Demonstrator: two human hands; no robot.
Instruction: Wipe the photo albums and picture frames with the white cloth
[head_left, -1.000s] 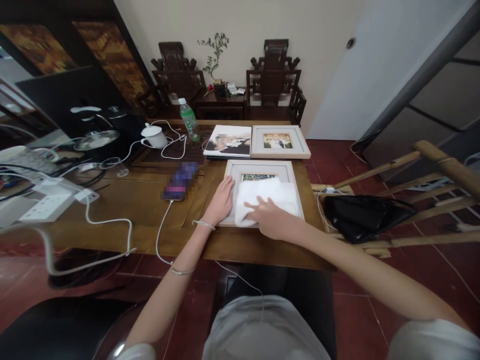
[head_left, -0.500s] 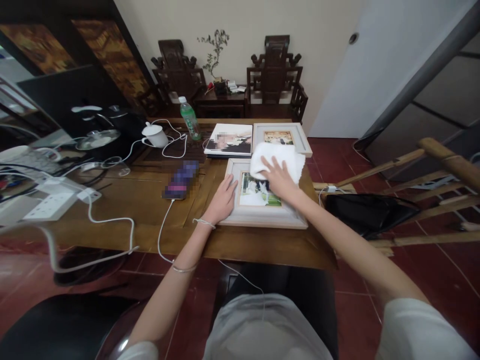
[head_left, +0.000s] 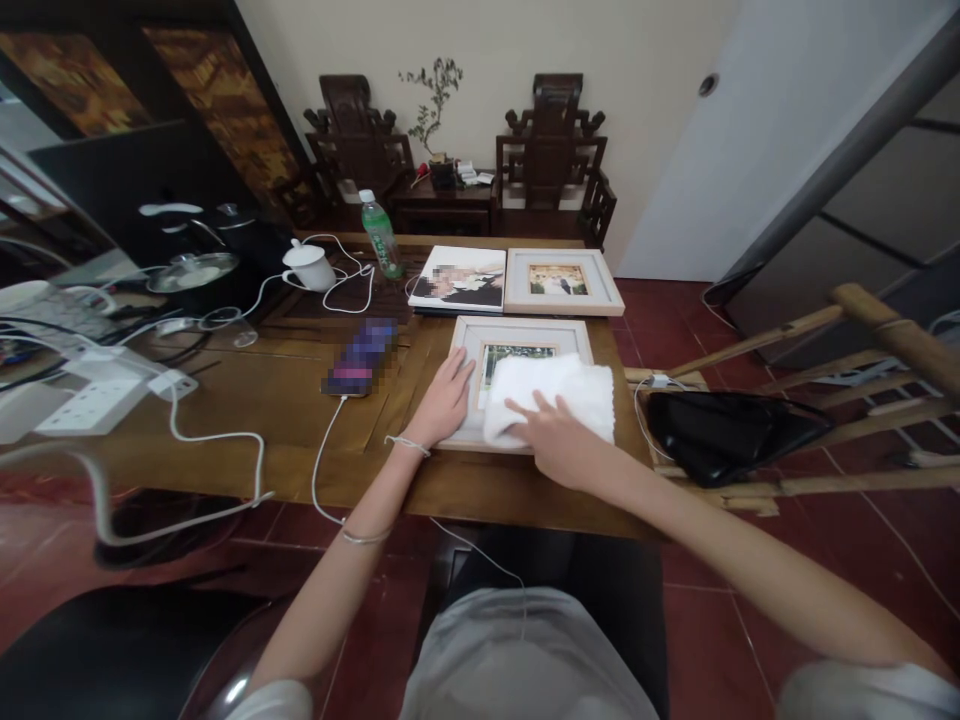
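A picture frame (head_left: 526,327) with a pale border lies flat on the wooden table in front of me. Fingers stretched out, my left hand (head_left: 444,398) is open and rests along the frame's left edge, steadying it. A folded white cloth (head_left: 581,385) covers the frame's lower right part, hiding most of the photo. My right hand (head_left: 559,435) holds this cloth from above and presses it on the frame, fingers somewhat spread. Just behind lie a second picture frame (head_left: 600,290) and a white-edged photo panel (head_left: 463,275).
Left of the frame lies a phone (head_left: 362,357) on a charging cable. Farther back stand a green-labelled bottle (head_left: 381,235) and a lidded white cup (head_left: 309,268). A power strip (head_left: 97,400) and cables cover the left side. To the right is a wooden rack with a black bag (head_left: 727,430).
My right hand has brought the white cloth toward me, from the frame's upper right to its lower right. The rear frame is now uncovered. My left hand stays in place.
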